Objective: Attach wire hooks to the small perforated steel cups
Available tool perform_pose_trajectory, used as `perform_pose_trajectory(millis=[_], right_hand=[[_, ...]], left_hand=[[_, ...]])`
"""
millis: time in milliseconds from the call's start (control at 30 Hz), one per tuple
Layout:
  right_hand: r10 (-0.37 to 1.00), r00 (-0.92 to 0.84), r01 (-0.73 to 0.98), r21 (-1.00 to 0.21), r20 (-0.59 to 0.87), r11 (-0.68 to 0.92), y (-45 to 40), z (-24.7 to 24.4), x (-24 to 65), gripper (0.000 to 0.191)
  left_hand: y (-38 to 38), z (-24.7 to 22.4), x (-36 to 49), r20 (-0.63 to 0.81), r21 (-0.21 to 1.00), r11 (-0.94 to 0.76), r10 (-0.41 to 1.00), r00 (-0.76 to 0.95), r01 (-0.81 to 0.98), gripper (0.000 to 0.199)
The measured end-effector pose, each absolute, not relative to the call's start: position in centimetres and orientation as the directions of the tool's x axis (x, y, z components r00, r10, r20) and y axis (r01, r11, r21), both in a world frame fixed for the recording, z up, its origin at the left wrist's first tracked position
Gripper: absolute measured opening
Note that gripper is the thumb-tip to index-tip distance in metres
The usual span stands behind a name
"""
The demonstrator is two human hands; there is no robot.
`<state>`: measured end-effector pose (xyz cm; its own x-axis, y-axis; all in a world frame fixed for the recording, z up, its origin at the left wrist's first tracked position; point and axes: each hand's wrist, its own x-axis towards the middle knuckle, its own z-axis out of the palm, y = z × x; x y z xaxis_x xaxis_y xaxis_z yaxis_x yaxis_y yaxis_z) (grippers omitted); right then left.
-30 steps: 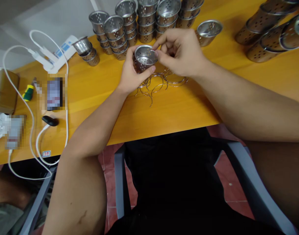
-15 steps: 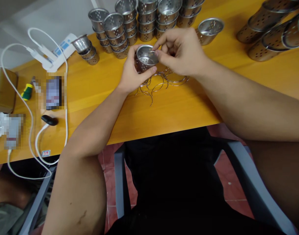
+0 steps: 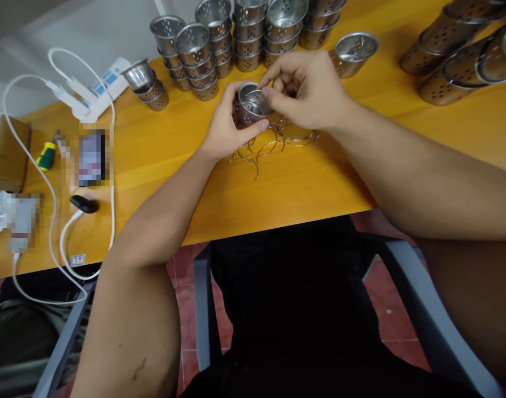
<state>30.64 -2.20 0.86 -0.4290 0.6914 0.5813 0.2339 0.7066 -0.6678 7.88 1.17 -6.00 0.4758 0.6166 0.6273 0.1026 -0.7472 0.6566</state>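
My left hand (image 3: pixel 225 124) is wrapped round a small perforated metal cup (image 3: pixel 253 102), tilted so its open mouth shows. At the cup's right rim, the thumb and forefinger of my right hand (image 3: pixel 304 91) are pinched on a thin metal wire, which the fingers mostly hide. Below both hands, several curved wire pieces (image 3: pixel 269 146) lie loosely on the yellow table (image 3: pixel 253 210).
Several stacks of perforated cups (image 3: pixel 194 61) stand along the back. A single cup (image 3: pixel 355 52) sits behind my right wrist, and more stacks (image 3: pixel 452 72) are far right. On the left are a power strip (image 3: pixel 101 88), white cables, a phone (image 3: pixel 90 157) and a screwdriver (image 3: pixel 46 156).
The cup in my left hand has shifted slightly right and toward me, its rim now closer under my right fingers. My right hand has barely moved and keeps its pinch.
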Motion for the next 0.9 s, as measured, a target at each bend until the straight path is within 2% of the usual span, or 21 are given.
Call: perform_pose_trajectory(millis=[233,667,900], right_hand=[[0.666,-0.416,0.203,-0.650,0.619,0.732,-2.33,0.98,30.43,0.011],[0.713,-0.360,0.286,-0.657,0.601,0.698,-2.19,1.19,30.50,0.015],[0.689,-0.377,0.288,-0.629,0.619,0.722,-2.01,1.06,30.61,0.009]], left_hand=[[1.17,-5.96,7.95,0.652,0.670,-0.740,0.629,0.423,0.068,0.074],[1.13,-5.81,8.00,0.635,0.674,-0.720,0.678,0.370,0.164,0.071],[1.40,-5.87,7.92,0.671,0.639,-0.754,0.644,0.368,0.152,0.069]])
